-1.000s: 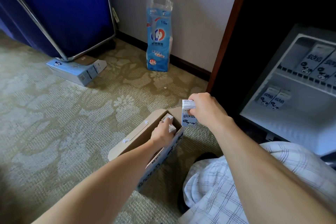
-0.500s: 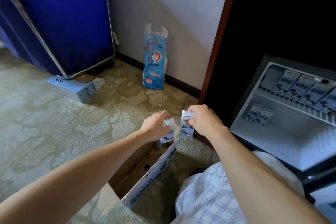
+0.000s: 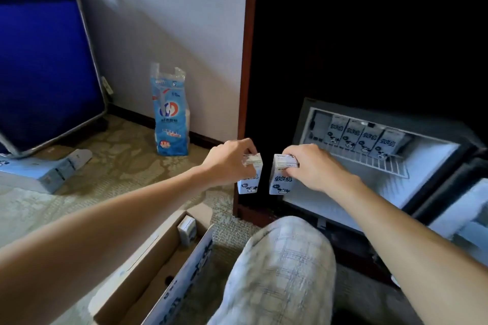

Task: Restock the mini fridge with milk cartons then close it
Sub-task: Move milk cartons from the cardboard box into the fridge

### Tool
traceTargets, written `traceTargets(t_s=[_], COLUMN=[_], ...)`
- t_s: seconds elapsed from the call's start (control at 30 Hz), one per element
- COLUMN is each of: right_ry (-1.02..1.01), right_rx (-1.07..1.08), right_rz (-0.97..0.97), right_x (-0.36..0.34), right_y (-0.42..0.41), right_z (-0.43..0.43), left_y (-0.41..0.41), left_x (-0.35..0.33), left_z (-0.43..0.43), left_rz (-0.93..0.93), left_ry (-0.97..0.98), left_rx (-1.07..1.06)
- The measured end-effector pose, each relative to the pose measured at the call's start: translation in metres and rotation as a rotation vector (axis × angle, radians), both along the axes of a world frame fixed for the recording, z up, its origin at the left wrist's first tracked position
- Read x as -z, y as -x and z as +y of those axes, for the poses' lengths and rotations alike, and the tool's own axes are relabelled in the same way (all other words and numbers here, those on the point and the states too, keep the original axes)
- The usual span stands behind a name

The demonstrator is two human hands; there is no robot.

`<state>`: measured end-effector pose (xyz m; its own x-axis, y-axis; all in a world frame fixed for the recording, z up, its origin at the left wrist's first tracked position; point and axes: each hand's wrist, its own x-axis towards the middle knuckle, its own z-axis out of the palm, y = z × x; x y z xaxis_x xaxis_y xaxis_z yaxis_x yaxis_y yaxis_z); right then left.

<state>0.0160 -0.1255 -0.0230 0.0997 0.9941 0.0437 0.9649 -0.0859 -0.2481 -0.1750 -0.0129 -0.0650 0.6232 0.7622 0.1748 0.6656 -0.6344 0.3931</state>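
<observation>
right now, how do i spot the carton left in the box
Find the open cardboard box on the carpet beside the person's knee. At its far end stands one small milk carton. Unlike those in the left hand, right hand and fridge, it is alone and untouched.

Two upright cow-print milk cartons (image 3: 280, 184) hang side by side before the open mini fridge (image 3: 433, 166)
</observation>
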Motion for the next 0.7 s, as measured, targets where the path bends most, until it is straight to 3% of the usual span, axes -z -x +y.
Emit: traceTargets(t_s=[0.33, 0.7], right_ry=[0.063, 0.151], right_rx=[0.150, 0.277], right_rz=[-0.134, -0.319], right_x=[0.000, 0.078], right_y=[-0.095, -0.194], right_z=[-0.029, -0.023], left_y=[-0.122, -0.239], left_x=[-0.008, 0.055], left_z=[-0.005, 0.006], left_rz=[0.005, 0.146], left_ry=[0.134, 0.133], left_rx=[0.150, 0.353])
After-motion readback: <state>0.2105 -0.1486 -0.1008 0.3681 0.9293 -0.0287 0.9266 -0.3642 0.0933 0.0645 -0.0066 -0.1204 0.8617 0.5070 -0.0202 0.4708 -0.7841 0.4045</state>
